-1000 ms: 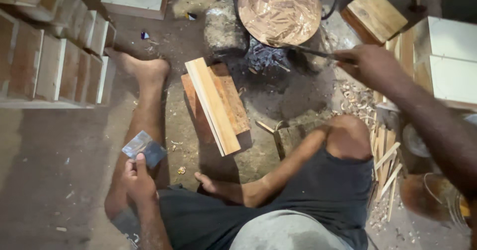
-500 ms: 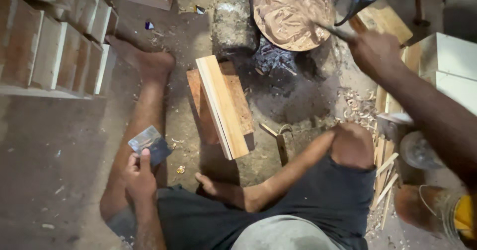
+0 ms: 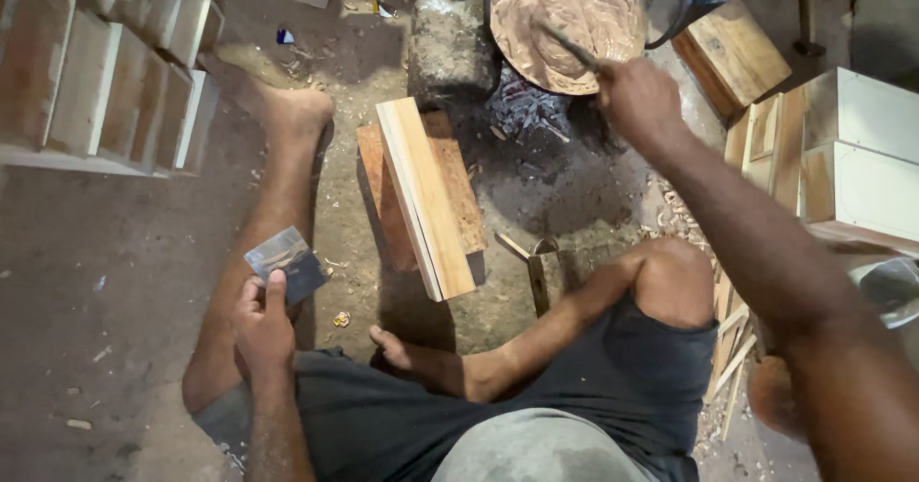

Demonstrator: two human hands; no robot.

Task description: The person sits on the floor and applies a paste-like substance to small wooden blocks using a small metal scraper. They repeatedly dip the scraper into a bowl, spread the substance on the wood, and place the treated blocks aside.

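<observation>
I sit on the dirt floor with my legs folded. My left hand (image 3: 260, 321) rests on my left thigh and grips a small flat grey metal blade (image 3: 287, 264) by its near edge. My right hand (image 3: 639, 101) reaches forward and holds a thin stick (image 3: 567, 45), its tip dipped in a round pan of brown paste (image 3: 563, 24). The pan sits over dark ash and coals (image 3: 525, 109). A pale wooden plank (image 3: 421, 197) stands on edge on a reddish wooden block (image 3: 458, 195) between my feet.
Rows of wooden boxes (image 3: 105, 70) line the left side. More wooden boxes (image 3: 842, 156) and a block (image 3: 732, 56) stand at the right. A grey stone (image 3: 448, 51) sits beside the pan. Wood strips and shavings (image 3: 728, 348) lie by my right knee.
My right hand with the stick has moved left over the pan, its tip now in the paste. The left hand stays on my thigh with the blade.
</observation>
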